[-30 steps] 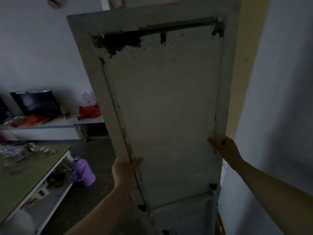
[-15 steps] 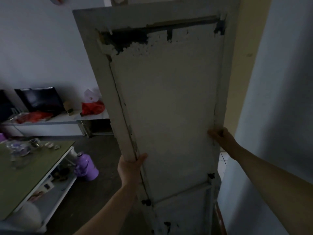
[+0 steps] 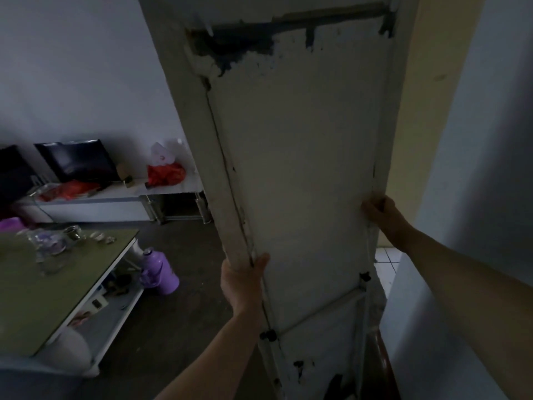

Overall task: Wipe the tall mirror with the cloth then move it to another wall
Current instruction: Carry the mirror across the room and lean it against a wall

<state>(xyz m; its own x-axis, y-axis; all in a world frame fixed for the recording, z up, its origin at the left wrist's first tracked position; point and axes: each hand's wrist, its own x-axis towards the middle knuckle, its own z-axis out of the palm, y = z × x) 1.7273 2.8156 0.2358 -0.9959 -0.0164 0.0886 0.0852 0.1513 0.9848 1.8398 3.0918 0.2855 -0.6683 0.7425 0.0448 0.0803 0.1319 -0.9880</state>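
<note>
The tall mirror [image 3: 300, 157] fills the middle of the view with its pale, worn back panel facing me; its glass side is hidden. It stands nearly upright, leaning slightly left at the top. My left hand [image 3: 242, 280] grips its left frame edge low down, thumb on the back panel. Higher up, my right hand [image 3: 385, 216] clasps the right frame edge. No cloth is in view.
A low green-topped table [image 3: 72, 284] with glassware stands at the left, a purple flask [image 3: 160, 271] on the floor beside it. A white TV bench [image 3: 115, 202] with a dark screen and red bags runs along the far wall. A white wall [image 3: 476, 197] is close on the right.
The mirror with both hands on it has shifted right in the view and come closer; the room at the left has slid further into view.
</note>
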